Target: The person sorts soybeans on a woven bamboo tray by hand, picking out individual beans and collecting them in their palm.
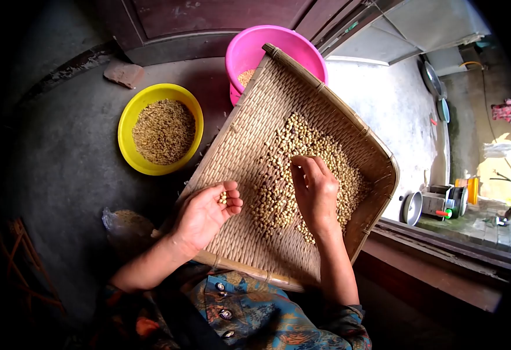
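Observation:
A woven bamboo winnowing basket (232, 146) lies tilted across my lap, with a spread of pale round beans, like soybeans (276, 204), over its right half. My left hand (203, 213) is palm up above the basket's left edge, its fingers curled around a few of the beans. Over the middle of the spread, my right hand (317, 189) points down with thumb and fingertips pinched together. Whatever may be between those fingertips is hidden.
On the floor to the left stands a yellow basin (125, 146) of brownish grains or beans. A pink basin (241, 49) is behind the basket's far corner. A brick (123, 74) and a plastic bag (128, 227) lie nearby. A doorway sill (436, 251) runs along the right.

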Motion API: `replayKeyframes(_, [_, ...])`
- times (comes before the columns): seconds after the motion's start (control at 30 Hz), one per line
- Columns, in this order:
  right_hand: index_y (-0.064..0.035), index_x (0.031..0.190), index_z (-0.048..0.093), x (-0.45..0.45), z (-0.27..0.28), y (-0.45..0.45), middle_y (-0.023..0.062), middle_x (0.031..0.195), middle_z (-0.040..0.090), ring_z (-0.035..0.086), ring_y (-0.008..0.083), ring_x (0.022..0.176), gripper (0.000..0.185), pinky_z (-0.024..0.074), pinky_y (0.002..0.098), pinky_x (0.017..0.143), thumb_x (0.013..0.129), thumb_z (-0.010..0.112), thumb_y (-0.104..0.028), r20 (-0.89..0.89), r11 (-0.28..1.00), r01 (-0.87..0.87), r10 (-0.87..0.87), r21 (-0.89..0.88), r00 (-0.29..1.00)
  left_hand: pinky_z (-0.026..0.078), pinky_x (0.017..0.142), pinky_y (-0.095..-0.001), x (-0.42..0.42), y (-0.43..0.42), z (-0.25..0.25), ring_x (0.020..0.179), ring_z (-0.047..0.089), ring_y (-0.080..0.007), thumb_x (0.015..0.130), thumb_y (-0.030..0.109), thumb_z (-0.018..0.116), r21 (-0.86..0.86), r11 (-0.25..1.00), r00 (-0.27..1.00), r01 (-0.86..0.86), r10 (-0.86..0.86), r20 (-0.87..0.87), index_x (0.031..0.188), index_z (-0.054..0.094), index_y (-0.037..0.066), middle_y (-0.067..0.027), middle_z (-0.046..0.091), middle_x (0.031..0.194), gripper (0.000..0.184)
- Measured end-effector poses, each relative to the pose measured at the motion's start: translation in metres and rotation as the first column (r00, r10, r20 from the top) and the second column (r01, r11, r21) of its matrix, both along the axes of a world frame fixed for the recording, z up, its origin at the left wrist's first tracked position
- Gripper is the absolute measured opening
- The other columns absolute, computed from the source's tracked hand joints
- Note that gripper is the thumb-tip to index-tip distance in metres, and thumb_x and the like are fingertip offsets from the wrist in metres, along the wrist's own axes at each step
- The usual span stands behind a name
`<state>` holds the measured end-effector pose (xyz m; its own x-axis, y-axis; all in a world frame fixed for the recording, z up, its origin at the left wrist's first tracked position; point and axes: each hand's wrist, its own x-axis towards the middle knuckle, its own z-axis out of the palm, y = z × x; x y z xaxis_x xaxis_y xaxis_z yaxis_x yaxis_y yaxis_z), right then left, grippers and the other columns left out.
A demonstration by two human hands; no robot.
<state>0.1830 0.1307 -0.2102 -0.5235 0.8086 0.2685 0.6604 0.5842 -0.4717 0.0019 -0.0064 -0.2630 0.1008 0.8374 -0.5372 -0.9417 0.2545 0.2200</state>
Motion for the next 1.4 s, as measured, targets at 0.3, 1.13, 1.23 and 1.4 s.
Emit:
replayKeyframes(0.3, [-0.0014, 0.1, 0.065, -0.01, -0.03, 0.017, 0.0131, 0.083, 0.063, 0.064, 0.0307, 0.077, 0.018, 0.0546, 0.04, 0.068, 0.084, 0.065, -0.01, 0.237, 0.995, -0.099, 0.096, 0.0, 0.967, 0.047, 0.087, -0.034, 0.0, 0.0, -0.002, 0.093, 0.058, -0.0199, 0.096, 0.021, 0.051, 0.011, 1.0, 1.0, 0.013, -0.012, -0.009, 0.112, 0.059, -0.001, -0.0085, 0.061, 0.098, 0.028])
replayKeyframes(1.13, [0.0014, 0.078, 0.056, -0.016, -0.03, 0.034, 0.0198, 0.07, 0.063, 0.066, 0.0342, 0.067, 0.002, 0.054, 0.0423, 0.06, 0.077, 0.057, 0.0, 0.372, 0.934, -0.107, 0.238, -0.34, 0.897, 0.047, 0.088, -0.0345, 0.0, -0.001, -0.007, 0.097, 0.058, -0.0214, 0.097, 0.018, 0.049, 0.045, 0.998, 0.999, 0.034, -0.035, 0.013, 0.113, 0.059, -0.002, -0.0101, 0.061, 0.102, 0.028])
replayKeyframes(1.23, [0.001, 0.08, 0.062, -0.014, -0.022, 0.039, 0.0144, 0.072, 0.066, 0.064, 0.0244, 0.064, 0.008, 0.0533, 0.0363, 0.059, 0.073, 0.066, -0.001, 0.238, 0.868, -0.045, 0.185, -0.495, 0.953, 0.047, 0.092, -0.0363, 0.0, -0.001, -0.007, 0.101, 0.058, -0.0232, 0.097, 0.018, 0.049, 0.055, 0.997, 0.999, 0.045, -0.046, 0.003, 0.114, 0.059, -0.003, -0.0121, 0.061, 0.106, 0.029])
replayKeyframes(1.4, [0.0007, 0.103, 0.067, -0.021, 0.018, 0.01, 0.0115, 0.085, 0.071, 0.068, 0.0165, 0.075, 0.022, 0.0573, 0.0296, 0.067, 0.082, 0.068, -0.002, 0.033, 0.652, -0.128, 0.229, -0.748, 0.973, 0.047, 0.099, -0.04, 0.004, 0.005, 0.006, 0.104, 0.058, -0.0257, 0.098, 0.018, 0.048, -0.003, 1.0, 1.0, 0.013, -0.013, 0.014, 0.117, 0.056, -0.004, -0.0145, 0.061, 0.109, 0.031])
